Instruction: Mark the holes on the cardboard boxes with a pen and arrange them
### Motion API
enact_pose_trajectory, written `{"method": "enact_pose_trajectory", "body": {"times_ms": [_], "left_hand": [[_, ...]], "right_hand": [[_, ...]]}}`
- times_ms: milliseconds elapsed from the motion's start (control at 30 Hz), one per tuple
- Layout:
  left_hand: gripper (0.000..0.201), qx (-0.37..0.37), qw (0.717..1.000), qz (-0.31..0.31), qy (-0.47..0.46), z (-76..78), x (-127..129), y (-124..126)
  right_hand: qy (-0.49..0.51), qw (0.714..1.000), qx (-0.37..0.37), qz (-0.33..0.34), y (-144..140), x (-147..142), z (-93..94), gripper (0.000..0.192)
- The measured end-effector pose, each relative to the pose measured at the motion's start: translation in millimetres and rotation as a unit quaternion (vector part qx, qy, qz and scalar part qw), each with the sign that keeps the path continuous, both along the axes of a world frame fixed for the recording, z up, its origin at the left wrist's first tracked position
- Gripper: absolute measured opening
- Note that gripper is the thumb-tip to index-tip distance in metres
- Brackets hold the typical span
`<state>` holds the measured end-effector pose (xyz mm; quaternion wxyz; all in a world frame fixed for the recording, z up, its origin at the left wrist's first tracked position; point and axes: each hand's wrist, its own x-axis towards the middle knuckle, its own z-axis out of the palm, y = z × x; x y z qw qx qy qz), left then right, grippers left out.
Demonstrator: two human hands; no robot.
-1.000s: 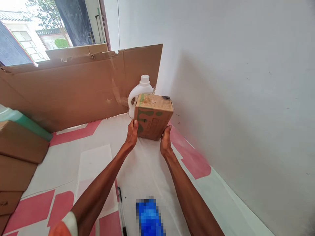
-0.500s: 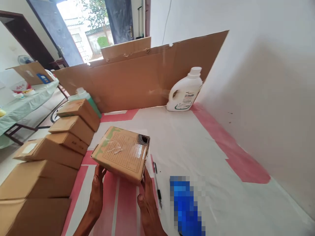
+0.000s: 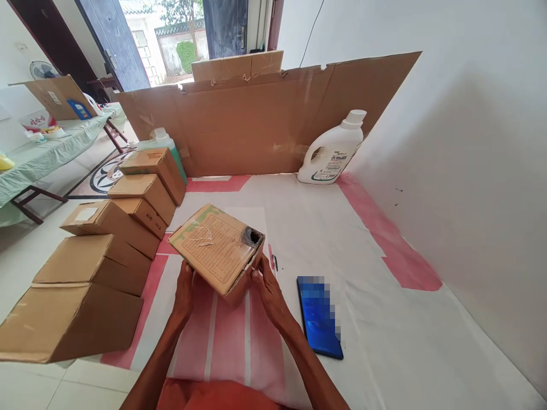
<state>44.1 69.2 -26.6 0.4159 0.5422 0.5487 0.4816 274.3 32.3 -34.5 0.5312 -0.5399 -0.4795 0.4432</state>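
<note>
Between my two hands a small brown cardboard box (image 3: 213, 247) is held tilted above the white and pink tabletop. Its upper face has printed text, a green strip along one edge and a dark-ringed hole near the right corner. My left hand (image 3: 184, 287) grips the lower left side, its fingers partly hidden beneath. On the right side, my right hand (image 3: 267, 285) presses with thumb and fingers. A pen (image 3: 274, 262) lies just beyond my right hand, mostly covered by it. To the right a blue phone (image 3: 318, 324) lies flat, partly pixelated.
Several cardboard boxes (image 3: 115, 267) line the table's left edge. Behind them stands a bottle of green liquid (image 3: 177, 159). A white jug (image 3: 333, 151) stands at the back right, before an upright cardboard sheet (image 3: 248, 125). A white wall (image 3: 470, 171) bounds the right side.
The view has shifted, so more of the forearms and the near table edge show. The box has turned slightly, and my right hand has moved up along its right side, covering most of the pen.
</note>
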Motion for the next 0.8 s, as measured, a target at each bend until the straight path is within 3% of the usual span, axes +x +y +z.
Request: {"method": "enact_pose_trajectory", "body": {"times_ms": [67,233,367,433,533,667,800], "left_hand": [[0.055,-0.007,1.0,0.002,0.023,9.9,-1,-2],[0.051,-0.025,0.996,0.011,0.08,40.9,-11,-23],[0.081,-0.061,0.994,-0.016,0.085,66.3,-32,-42],[0.086,-0.064,0.995,-0.021,0.078,79.3,-46,-48],[0.084,-0.039,0.996,0.006,0.074,99.8,-62,-52],[0.084,0.016,0.998,0.053,0.027,126.6,-56,-58],[0.068,0.045,0.996,0.04,0.061,136.7,-44,-59]], "right_hand": [[-0.009,1.0,-0.013,0.024,0,-6,3.1,0.073],[-0.009,1.0,-0.023,0.006,-15,-11,22.6,0.068],[0.016,0.997,-0.035,-0.066,-23,-9,31.3,0.082],[0.027,0.994,-0.065,-0.08,-27,-10,33.7,0.09],[0.058,0.995,-0.076,-0.038,-36,-15,42.2,0.083],[0.156,0.981,-0.107,0.034,-54,-30,62.8,0.082],[0.219,0.966,-0.107,0.087,-72,-37,79.3,0.079]]}}
